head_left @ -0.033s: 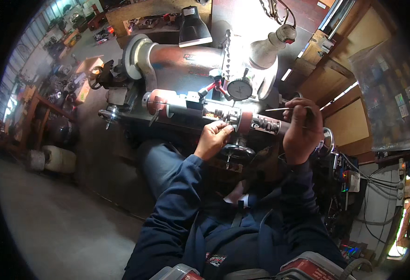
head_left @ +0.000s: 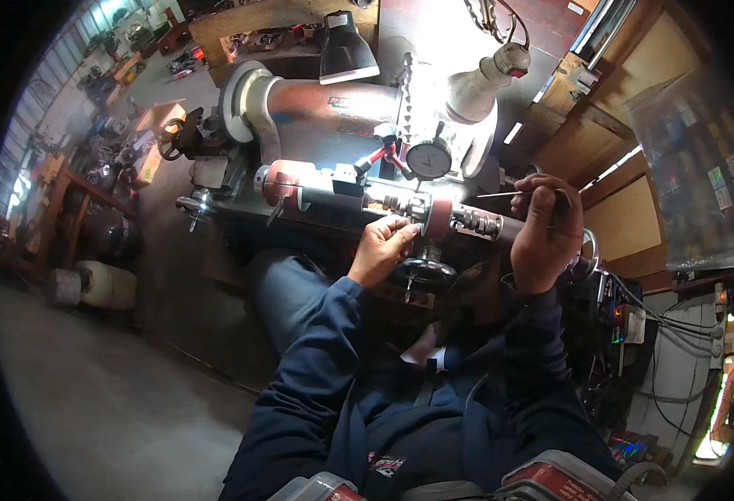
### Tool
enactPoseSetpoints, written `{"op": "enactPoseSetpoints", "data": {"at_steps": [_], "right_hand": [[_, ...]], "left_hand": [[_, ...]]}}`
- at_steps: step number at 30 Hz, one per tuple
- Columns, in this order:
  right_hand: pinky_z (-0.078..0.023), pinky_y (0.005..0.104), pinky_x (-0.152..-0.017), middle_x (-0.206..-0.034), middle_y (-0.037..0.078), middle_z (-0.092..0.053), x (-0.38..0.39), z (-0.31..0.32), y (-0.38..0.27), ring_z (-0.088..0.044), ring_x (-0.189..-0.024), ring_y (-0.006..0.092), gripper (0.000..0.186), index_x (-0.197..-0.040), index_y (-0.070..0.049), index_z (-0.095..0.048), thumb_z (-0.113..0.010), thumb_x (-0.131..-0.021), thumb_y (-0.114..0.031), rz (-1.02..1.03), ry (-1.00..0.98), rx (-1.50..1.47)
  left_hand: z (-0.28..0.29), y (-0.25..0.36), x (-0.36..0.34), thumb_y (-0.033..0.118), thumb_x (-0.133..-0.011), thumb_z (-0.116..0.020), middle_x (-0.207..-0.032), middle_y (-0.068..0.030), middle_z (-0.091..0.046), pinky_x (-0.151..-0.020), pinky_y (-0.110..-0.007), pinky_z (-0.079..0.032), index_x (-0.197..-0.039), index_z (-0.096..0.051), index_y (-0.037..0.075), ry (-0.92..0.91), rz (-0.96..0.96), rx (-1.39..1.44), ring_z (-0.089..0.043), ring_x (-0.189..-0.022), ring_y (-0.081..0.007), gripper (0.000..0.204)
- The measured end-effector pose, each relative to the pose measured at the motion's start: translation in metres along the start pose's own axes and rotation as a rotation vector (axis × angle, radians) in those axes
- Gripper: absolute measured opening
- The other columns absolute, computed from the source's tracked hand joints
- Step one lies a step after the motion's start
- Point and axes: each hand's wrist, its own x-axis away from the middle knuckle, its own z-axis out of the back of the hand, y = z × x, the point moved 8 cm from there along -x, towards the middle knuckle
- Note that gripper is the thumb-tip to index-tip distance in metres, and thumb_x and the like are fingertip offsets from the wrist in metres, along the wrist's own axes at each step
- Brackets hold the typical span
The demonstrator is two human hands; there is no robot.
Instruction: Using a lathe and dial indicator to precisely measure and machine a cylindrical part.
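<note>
A metal bench machine holds a shiny stepped shaft (head_left: 479, 222) horizontally, with red blocks (head_left: 438, 217) around it. Above it stands a dial gauge (head_left: 428, 159) on a red jointed arm (head_left: 375, 158). My left hand (head_left: 380, 250) is closed at the machine's front, just below the shaft, its fingertips pinched on a small part I cannot make out. My right hand (head_left: 544, 238) is closed on a thin metal rod (head_left: 498, 194), raised right of the shaft, its point near the red block behind the shaft. A chrome handwheel (head_left: 425, 270) sits below my left fingertips.
A black lamp head (head_left: 346, 52) and a larger pipe-like casting (head_left: 300, 104) are behind the machine. A clear plastic sheet (head_left: 688, 184) hangs at the right, above cables. A pale jerrycan (head_left: 106, 284) and cluttered parts stand at the left, beside a concrete floor (head_left: 116, 376).
My right hand has shifted slightly to the right with the rod in it. My left hand looks unmoved.
</note>
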Motion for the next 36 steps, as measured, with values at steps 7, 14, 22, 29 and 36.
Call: {"op": "enactPoseSetpoints", "data": {"at_steps": [7,14,22,29,36], "right_hand": [[-0.048,0.0223,-0.063,-0.088,0.01,-0.067,0.003,0.017,0.02,-0.056,-0.067,0.0086,0.016,-0.113,-0.001,-0.056,-0.054,-0.102,-0.013,-0.058,0.019,-0.085],[-0.044,0.021,-0.06,-0.086,0.009,-0.066,0.002,0.02,0.023,-0.054,-0.065,0.0074,0.018,-0.117,-0.002,-0.056,-0.054,-0.103,-0.012,-0.122,-0.01,-0.005],[-0.045,0.021,-0.062,-0.088,0.008,-0.066,0.002,0.015,0.026,-0.054,-0.068,0.0076,0.016,-0.116,-0.002,-0.056,-0.052,-0.102,-0.009,-0.135,-0.06,-0.015],[-0.046,0.0223,-0.062,-0.086,0.008,-0.066,-0.006,0.007,0.025,-0.055,-0.067,0.0079,0.016,-0.117,-0.002,-0.053,-0.051,-0.102,-0.007,-0.061,-0.173,0.158],[-0.046,0.0252,-0.058,-0.075,0.006,-0.063,-0.017,-0.008,0.043,-0.056,-0.061,0.0092,0.023,-0.123,-0.003,-0.055,-0.05,-0.102,-0.008,-0.085,-0.25,0.327]], "left_hand": [[0.004,0.005,-0.001,0.014,-0.091,-0.073,-0.069,0.0019,-0.063,-0.056,-0.021,-0.045,-0.089,-0.068,0.001,0.174,-0.024,-0.168,-0.057,-0.063,-0.0053,0.014],[0.005,0.002,-0.008,0.034,-0.096,-0.066,-0.068,-0.0025,-0.057,-0.041,-0.023,-0.039,-0.109,-0.049,0.005,0.243,-0.233,-0.026,-0.053,-0.05,-0.0084,0.036],[0.019,-0.015,-0.023,0.045,-0.092,-0.068,-0.08,-0.0067,-0.064,-0.056,-0.028,-0.048,-0.11,-0.049,-0.003,0.211,-0.193,-0.192,-0.062,-0.063,-0.0132,0.054],[0.019,0.036,0.003,0.048,-0.092,-0.067,-0.071,-0.0177,-0.07,-0.06,-0.038,-0.051,-0.095,-0.059,-0.007,0.397,-0.08,-0.796,-0.07,-0.067,-0.0334,0.056],[0.028,0.006,0.011,0.032,-0.097,-0.065,-0.063,0.0002,-0.055,-0.041,-0.02,-0.034,-0.095,-0.06,-0.002,0.175,0.133,0.155,-0.051,-0.054,-0.0058,0.034]]}}
